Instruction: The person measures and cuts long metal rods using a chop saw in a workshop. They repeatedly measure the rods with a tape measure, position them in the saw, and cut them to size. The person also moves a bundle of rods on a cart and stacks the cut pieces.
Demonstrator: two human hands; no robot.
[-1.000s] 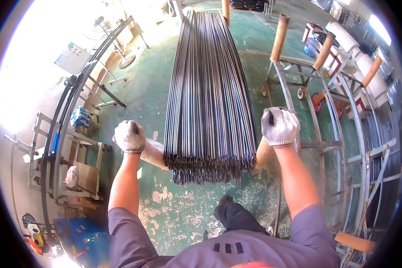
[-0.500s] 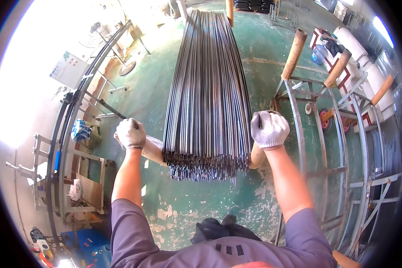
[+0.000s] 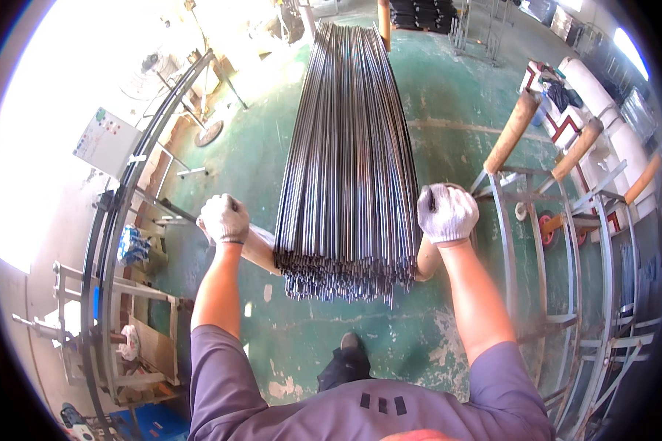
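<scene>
A long bundle of thin dark metal rods (image 3: 349, 147) stretches away in front of me, its uneven near ends fanned below my hands. Pale, cardboard-like sleeved posts stand at both sides of these ends. My left hand (image 3: 225, 218), in a white knit glove, is closed on the top of the left post (image 3: 259, 250). Gloved the same way, my right hand (image 3: 449, 213) is closed on the top of the right post (image 3: 429, 259). Whatever carries the rods is hidden beneath them.
Metal racks with brown tube-covered posts (image 3: 513, 131) stand close on the right. On the left are a curved-looking dark rail (image 3: 116, 213), a whiteboard (image 3: 107, 142) and a metal frame (image 3: 143, 380). White rolls (image 3: 590, 87) lie at the far right. Worn green floor (image 3: 449, 88) surrounds the rods.
The floor, right racks and whiteboard have slid nearer, while the rods and my hands keep their place before me. One shoe now shows ahead of my body. Both hands stay closed on the posts.
</scene>
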